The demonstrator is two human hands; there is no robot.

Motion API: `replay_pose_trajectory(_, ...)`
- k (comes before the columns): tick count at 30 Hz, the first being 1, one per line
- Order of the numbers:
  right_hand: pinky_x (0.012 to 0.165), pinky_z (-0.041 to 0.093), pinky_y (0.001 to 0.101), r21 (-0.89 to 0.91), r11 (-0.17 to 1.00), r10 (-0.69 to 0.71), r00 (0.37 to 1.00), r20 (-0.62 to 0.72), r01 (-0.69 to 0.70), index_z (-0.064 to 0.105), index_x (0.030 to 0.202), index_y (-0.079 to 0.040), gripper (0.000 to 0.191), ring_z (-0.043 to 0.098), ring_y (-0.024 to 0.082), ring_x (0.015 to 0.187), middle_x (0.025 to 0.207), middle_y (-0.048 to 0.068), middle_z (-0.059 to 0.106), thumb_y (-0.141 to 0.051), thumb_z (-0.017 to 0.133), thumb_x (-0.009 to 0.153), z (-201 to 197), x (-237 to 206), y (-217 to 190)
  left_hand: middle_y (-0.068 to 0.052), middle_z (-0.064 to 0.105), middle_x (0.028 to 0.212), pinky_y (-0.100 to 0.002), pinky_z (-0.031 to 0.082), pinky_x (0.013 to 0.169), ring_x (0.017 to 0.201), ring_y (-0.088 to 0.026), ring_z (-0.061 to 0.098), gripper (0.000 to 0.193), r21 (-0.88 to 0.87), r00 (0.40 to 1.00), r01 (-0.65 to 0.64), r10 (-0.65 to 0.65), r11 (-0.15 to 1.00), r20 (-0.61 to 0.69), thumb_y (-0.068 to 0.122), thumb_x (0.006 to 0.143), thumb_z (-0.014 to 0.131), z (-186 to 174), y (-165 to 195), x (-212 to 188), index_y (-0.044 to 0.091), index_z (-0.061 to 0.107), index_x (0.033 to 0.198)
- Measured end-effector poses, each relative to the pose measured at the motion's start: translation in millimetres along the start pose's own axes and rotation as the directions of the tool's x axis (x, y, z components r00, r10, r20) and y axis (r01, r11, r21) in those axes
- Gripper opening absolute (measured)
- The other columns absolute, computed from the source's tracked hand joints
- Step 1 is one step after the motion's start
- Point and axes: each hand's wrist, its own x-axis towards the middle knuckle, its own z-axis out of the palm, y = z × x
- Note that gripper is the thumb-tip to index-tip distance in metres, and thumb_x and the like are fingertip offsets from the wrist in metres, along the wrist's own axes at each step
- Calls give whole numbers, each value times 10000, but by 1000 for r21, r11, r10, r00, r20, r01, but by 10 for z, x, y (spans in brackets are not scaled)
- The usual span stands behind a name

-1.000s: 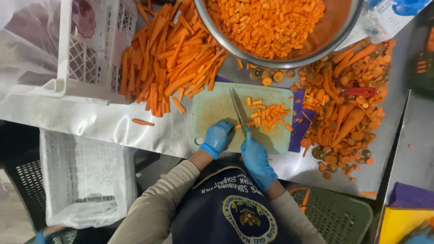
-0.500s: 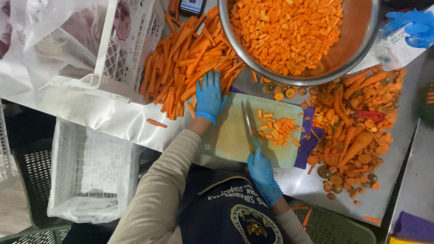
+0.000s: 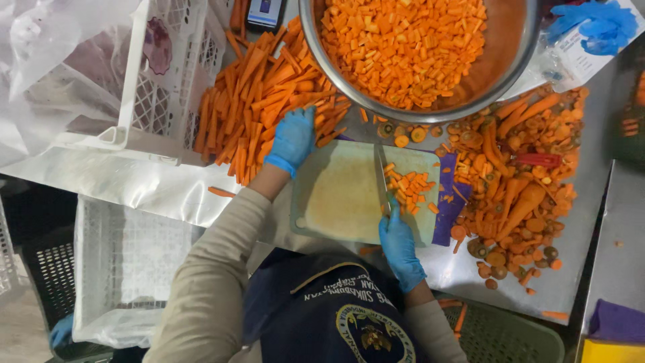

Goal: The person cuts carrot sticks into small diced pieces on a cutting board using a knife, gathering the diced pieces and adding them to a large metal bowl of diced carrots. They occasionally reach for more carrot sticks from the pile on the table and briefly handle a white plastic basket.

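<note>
- Left hand [image 3: 293, 138], blue glove, is spread flat on the near edge of the carrot stick pile [image 3: 269, 94], fingers draped over a few sticks. Pressing or starting to gather, can't tell if it's actually gripping any yet.
- Right hand [image 3: 400, 243], also gloved, is clenched round the handle of a knife [image 3: 381, 176]. Blade lies on the cutting board [image 3: 336, 195], tip pointing away from the person twd the bowl.
- Key relation: the sticks sit up and to the left of the board, just beside its far-left corner, so the left hand is way nearer. Right hand is on the opposite side, at the board's near-right edge.
- Long axis of the sticks runs mostly diagonal, near-left to far-right, i.e. not square to the blade as they lie.
- Small heap of diced carrot [image 3: 408, 188] sits on the board right of the blade, touching it or v close.
- Big steel bowl [image 3: 521, 64] full of dice is past the board's far edge; peel and end scraps [image 3: 517, 195] piled off to the right on the steel table [image 3: 470, 269].
- White crate [image 3: 158, 87] left of the sticks.
</note>
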Motion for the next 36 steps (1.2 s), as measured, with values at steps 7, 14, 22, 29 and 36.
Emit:
replay_pose_trajectory(7,592,498,583,9,993,-120,991,-66,121,321,1568,-162,613,653,468,647,712,259,659,-173,500,981,-32,10,1,-133,627,1114,-427,520,816,1013,-307,611,479,-150,948,-237,262,960,179,222,871,656,355,1026,-1023,72,572,1318)
replay_pose_trajectory(14,598,498,583,-103,983,-157,986,-62,150,317,1576,-153,624,646,464,653,737,253,669,-183,526,989,157,38,186,-232,445,1412,-593,352,1086,1331,-438,420,1066,-383,952,-111,209,917,225,436,622,867,316,934,-1392,99,371,1503)
replay_pose_trajectory(22,549,519,535,-233,916,-359,926,-115,326,406,1551,-203,596,652,414,616,812,233,674,-183,552,974,359,-31,92,-361,164,1641,-537,344,1188,1504,-568,186,1052,-677,976,112,47,728,212,179,706,764,463,1016,-1666,-14,248,1602)
replay_pose_trajectory(29,609,504,567,-128,975,-196,976,-89,184,300,1610,-181,644,648,449,678,780,245,673,-211,539,1014,298,-50,81,-234,412,1499,-522,377,1159,1412,-476,365,919,-571,964,-30,174,821,200,206,676,799,405,950,-1461,92,435,1512)
replay_pose_trajectory(36,618,512,574,45,984,-165,978,-127,172,270,1609,-154,680,652,482,716,848,277,679,-190,539,986,255,-214,42,-169,486,1492,-495,385,1203,1392,-407,458,796,-468,921,-45,218,883,323,275,747,829,366,583,-1548,118,503,1456)
